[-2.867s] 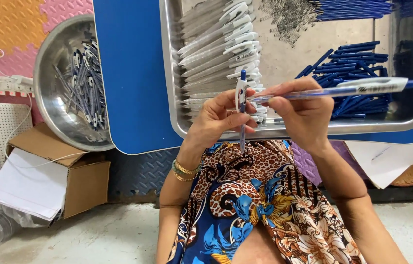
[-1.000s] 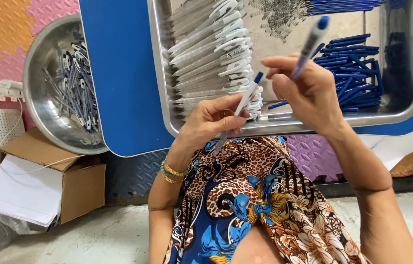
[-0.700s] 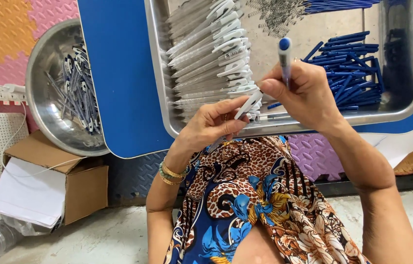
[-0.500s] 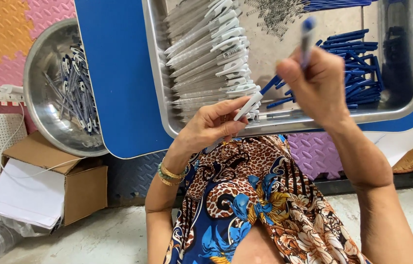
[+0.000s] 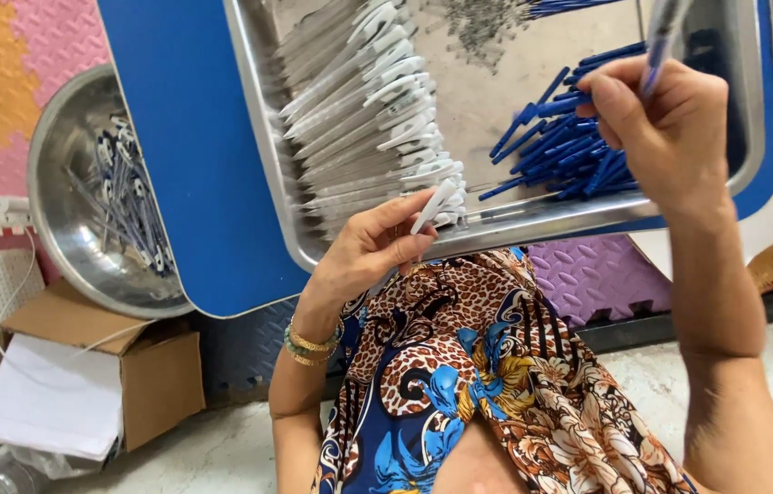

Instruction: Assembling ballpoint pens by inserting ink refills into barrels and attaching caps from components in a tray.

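My right hand (image 5: 670, 137) is raised over the steel tray (image 5: 263, 155) and grips an assembled pen (image 5: 656, 46) that points up and away, above a heap of blue pen parts (image 5: 560, 151). My left hand (image 5: 368, 252) rests at the tray's near rim and pinches one white pen cap (image 5: 432, 206) at the end of a long row of white pen barrels with clips (image 5: 359, 110). The tray sits on a blue board (image 5: 176, 137) over my lap.
A round steel bowl (image 5: 66, 229) with finished pens stands to the left on a cardboard box (image 5: 130, 375) holding white paper. Small metal springs (image 5: 487, 23) lie at the tray's far side. Pink, orange and purple foam mats cover the floor.
My right hand has lifted the pen away from my left hand and swung it up and to the right over the blue parts. My left hand stayed at the rim with a white cap.
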